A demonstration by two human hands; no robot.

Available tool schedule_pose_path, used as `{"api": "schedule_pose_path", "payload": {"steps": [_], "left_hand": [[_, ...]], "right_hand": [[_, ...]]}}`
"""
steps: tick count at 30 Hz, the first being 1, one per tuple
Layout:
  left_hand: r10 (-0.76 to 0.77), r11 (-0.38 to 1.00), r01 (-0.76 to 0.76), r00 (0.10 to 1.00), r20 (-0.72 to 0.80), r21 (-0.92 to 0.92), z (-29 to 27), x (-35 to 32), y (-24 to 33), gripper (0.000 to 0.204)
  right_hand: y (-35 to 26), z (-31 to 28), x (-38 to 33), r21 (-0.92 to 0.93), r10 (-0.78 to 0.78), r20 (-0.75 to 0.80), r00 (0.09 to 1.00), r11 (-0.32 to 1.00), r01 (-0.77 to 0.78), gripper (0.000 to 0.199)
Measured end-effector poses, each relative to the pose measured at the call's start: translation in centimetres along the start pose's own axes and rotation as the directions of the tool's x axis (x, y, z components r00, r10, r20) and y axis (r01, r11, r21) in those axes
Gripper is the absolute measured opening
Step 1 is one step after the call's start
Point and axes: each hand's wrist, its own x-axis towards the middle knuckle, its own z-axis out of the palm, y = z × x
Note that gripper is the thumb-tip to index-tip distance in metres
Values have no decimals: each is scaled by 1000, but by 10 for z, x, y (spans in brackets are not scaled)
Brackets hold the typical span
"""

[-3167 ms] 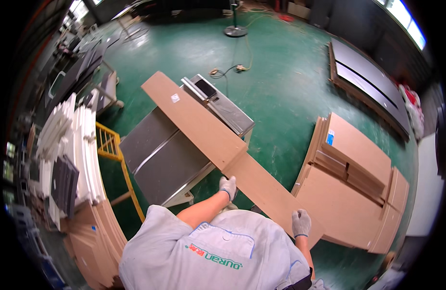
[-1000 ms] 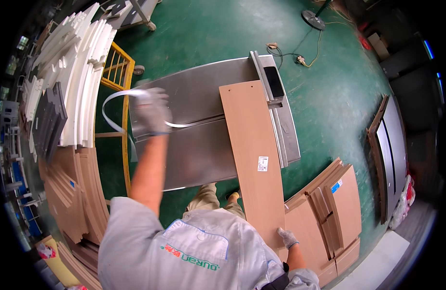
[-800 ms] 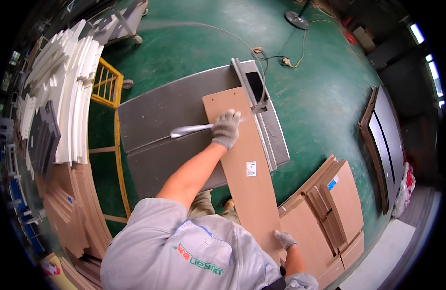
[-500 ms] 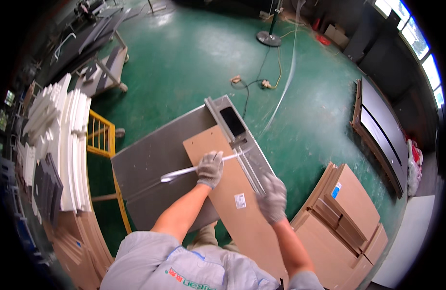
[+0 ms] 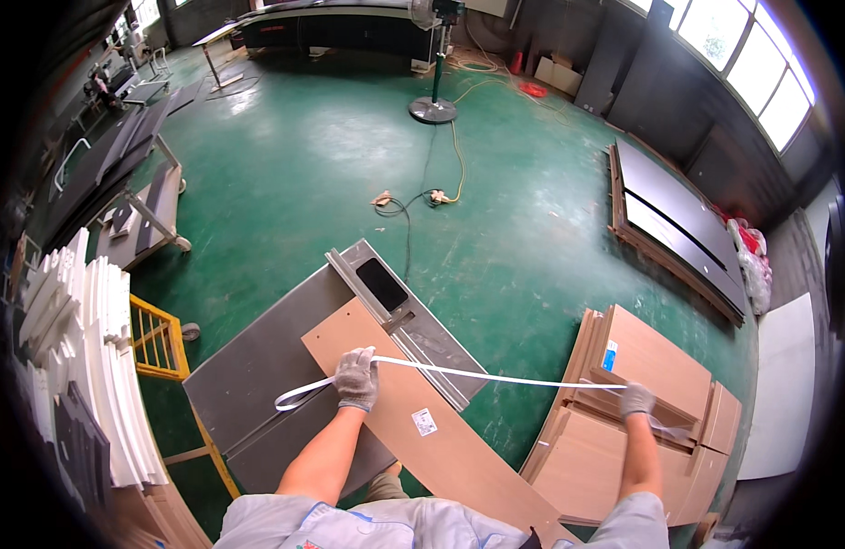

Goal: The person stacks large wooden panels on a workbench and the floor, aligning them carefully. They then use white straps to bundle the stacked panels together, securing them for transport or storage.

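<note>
Under the left hand (image 5: 356,379), the grey tabletop (image 5: 248,375) carries a long brown board (image 5: 459,457) overhanging its near edge. Well ahead, the green floor (image 5: 514,274) bears a pole stand (image 5: 432,112); below the right hand (image 5: 637,400) are stacked brown panels (image 5: 660,343), their base hard to make out.

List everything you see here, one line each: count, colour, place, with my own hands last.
strap: one, white, stretched between the hands
long board: one, light brown, across the table
label: one, white, on the board
table: one, grey, under the board
brown panels: many, stacked, right
dark panels: at least two, far right
white strips: many, stacked, left
frame: one, yellow, left of the table
stand: one, green pole, dark base, top centre
floor: one, green, throughout
left hand: one, grey glove, gripping the strap above the board
right hand: one, grey glove, holding the strap's right stretch
</note>
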Motion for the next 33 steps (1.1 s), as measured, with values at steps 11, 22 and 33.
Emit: {"api": "schedule_pose_path", "payload": {"steps": [11,22,33], "left_hand": [[-224,969,211,971,-88,-131,-4,8,1,27],[-222,970,209,970,-102,-127,2,6,-2,27],[-158,987,154,979,-125,-42,5,7,-7,27]], "right_hand": [[-256,-219,15,972,-130,8,991,-230,-38,27],[-516,-189,26,957,-364,-250,897,48,286,25],[-518,-183,-77,917,-488,-249,837,160,366,33]]}}
